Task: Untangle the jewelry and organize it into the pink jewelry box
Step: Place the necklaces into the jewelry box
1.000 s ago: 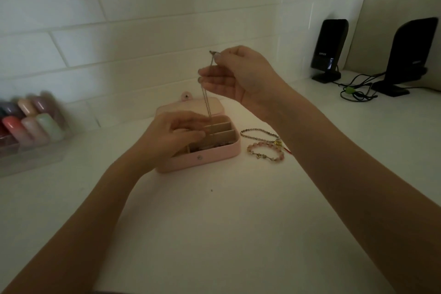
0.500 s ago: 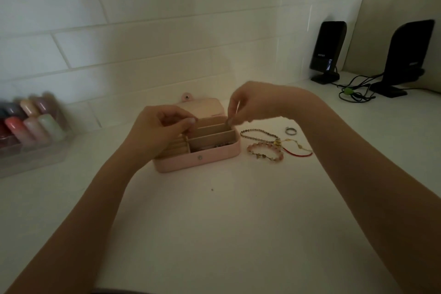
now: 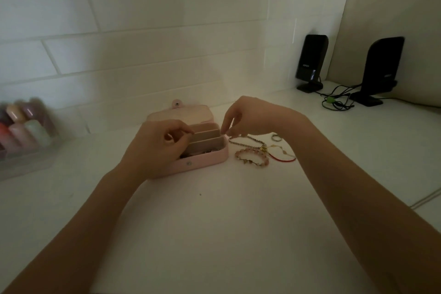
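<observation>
While I am looking down through the head camera, I am seeing the pink jewelry box (image 3: 202, 162) sitting open on the white bench (image 3: 214, 234), with its lid (image 3: 181, 113) lying back toward the tiled wall (image 3: 167, 31). The left hand (image 3: 157, 145) is resting over the left part of the box. Its fingers are curling in with the thumb and first finger close together, but I cannot tell if they are pinching anything. Some small dark jewelry (image 3: 210, 151) is lying in the front slot of the box, and it is too blurry to name.

The right hand (image 3: 248, 116) is hanging just past the right end of the box. Its fingertips (image 3: 224, 131) are pointing down and pressing close together, maybe on something thin, but the light is too dim for me to be sure. Right under it a beaded chain (image 3: 245, 143) is lying on the bench. Just beside that a pink bead bracelet (image 3: 251, 158) is lying in a loop, and a red string bracelet (image 3: 282, 157) is lying next to it. A small ring (image 3: 276, 137) is sitting near the right wrist.

Far to the right, two black speakers (image 3: 310, 62) are standing by the wall with a bunch of cables (image 3: 334, 101) between them. On the left, a clear case of colored bottles (image 3: 23, 126) is looking fuzzy.
</observation>
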Available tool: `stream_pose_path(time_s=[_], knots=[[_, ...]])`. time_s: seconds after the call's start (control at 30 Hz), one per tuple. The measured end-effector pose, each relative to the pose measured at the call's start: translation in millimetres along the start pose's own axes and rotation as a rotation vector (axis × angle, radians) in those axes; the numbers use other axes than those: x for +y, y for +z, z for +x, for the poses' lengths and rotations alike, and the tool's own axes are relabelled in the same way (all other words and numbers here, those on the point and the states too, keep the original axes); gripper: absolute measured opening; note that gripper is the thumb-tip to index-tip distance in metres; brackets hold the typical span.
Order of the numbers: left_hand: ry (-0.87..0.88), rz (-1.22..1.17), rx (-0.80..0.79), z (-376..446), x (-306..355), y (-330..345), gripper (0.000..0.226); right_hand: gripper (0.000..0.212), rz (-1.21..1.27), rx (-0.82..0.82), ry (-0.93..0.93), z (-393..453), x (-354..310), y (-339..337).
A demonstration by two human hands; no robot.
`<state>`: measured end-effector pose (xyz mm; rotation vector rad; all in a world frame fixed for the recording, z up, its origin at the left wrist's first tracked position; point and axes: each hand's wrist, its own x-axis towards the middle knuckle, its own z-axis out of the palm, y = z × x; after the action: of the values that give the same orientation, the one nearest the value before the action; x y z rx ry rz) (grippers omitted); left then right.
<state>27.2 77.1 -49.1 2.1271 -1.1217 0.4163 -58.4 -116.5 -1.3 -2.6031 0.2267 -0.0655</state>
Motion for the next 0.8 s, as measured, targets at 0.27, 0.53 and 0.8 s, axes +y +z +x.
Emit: stream_pose_path(time_s=[0.27, 0.53, 0.8], knots=[[0.079, 0.003, 0.085, -5, 33, 15, 0.023, 0.017, -0.16, 0.296, 0.341, -90, 101, -41], [0.419, -0.092, -0.25, -10, 133, 77, 0.038, 0.035, -0.516, 0.49, 0.929, -195, 190, -55], [0.59, -0.194, -0.563, -30, 205, 144, 0.062, 0.019, -0.376, 0.634, 0.988, -207, 206, -50]])
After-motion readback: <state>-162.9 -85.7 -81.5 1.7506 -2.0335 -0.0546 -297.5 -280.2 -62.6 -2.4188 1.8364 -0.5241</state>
